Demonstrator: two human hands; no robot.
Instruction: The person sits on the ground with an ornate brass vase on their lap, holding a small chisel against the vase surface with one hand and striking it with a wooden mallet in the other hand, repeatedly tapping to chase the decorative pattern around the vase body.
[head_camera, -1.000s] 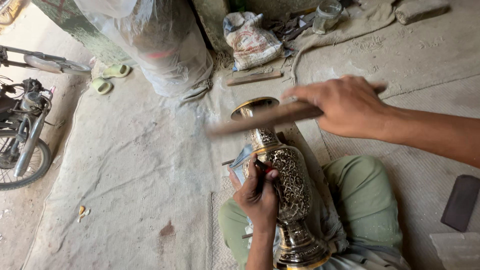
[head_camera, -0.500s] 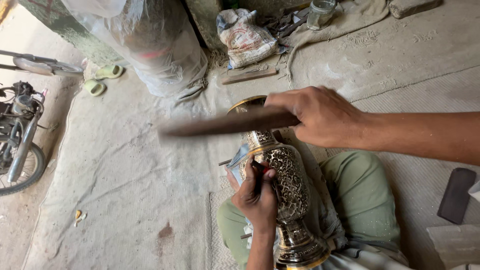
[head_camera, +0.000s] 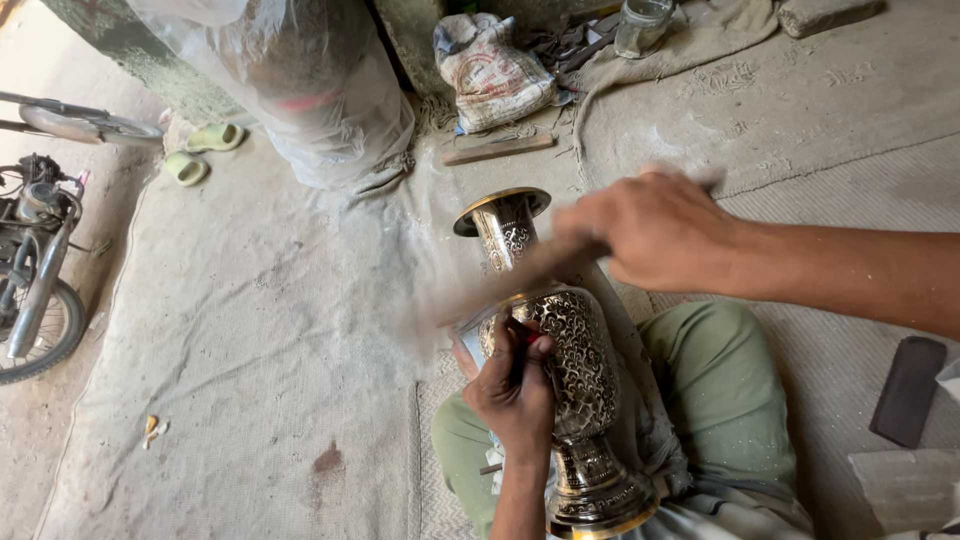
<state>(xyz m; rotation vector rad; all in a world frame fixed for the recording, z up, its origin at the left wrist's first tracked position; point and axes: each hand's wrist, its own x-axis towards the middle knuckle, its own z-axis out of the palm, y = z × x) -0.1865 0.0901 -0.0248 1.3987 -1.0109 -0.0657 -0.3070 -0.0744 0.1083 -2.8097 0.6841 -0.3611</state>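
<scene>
one engraved brass vase (head_camera: 560, 370), two hands, two green sandals (head_camera: 200, 150), one motorbike (head_camera: 35, 270), one sack (head_camera: 492, 70), one glass jar (head_camera: 642, 25)

The vase (head_camera: 560, 370) is shiny engraved metal with a polished brass-coloured rim. Rough, dusty cloth (head_camera: 250, 330) covers the floor; glossy clear plastic sheeting (head_camera: 300, 90) wraps a bundle behind.
</scene>
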